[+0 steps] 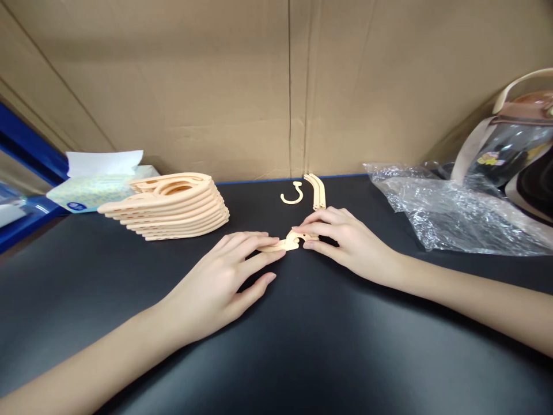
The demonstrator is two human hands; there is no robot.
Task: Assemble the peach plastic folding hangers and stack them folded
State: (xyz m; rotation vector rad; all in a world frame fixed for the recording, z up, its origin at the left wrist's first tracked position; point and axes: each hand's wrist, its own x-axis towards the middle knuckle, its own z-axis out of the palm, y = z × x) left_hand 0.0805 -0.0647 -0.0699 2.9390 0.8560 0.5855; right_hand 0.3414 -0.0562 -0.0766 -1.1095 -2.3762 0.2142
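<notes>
My left hand (224,276) lies on the black tabletop with its fingers pressing down on one peach plastic hanger part (288,242). My right hand (345,239) pinches the other end of the same joined piece between thumb and fingers. Most of the piece is hidden under both hands. Just behind my hands lie a loose peach hook (292,196) and a curved peach arm piece (317,190). A stack of several folded peach hangers (173,206) sits to the left.
A tissue pack (97,181) stands behind the stack at the far left. Crumpled clear plastic wrap (449,216) and a bag (514,144) occupy the right. A cardboard wall (276,80) closes the back. A blue shelf frame (26,147) runs along the left.
</notes>
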